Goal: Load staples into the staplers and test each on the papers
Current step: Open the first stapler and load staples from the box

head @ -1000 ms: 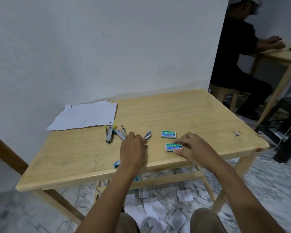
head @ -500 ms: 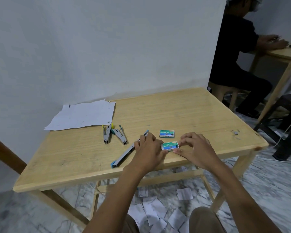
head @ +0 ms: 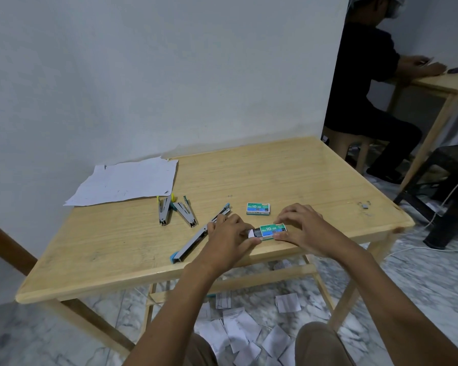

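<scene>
A green staple box [head: 272, 230] lies near the table's front edge. My right hand [head: 302, 227] pinches its sleeve. My left hand [head: 229, 240] pinches the white inner tray, which sticks out to the left. A second staple box [head: 258, 208] lies just behind. A blue stapler [head: 196, 237] lies flat, swung fully open, beside my left hand. Two more staplers, one yellow-tipped [head: 164, 210] and one teal-tipped [head: 185, 211], lie half open further left. White papers [head: 124, 180] sit at the back left by the wall.
The wooden table [head: 288, 170] stands against a white wall. Loose staples [head: 365, 206] lie near its right corner. Paper scraps [head: 238, 328] litter the floor below. Another person sits at a second table [head: 439, 83] at the right.
My left hand let go of the blue stapler, left lying open, and moved right to the staple box. Both hands now grip the box and its tray has slid out leftward.
</scene>
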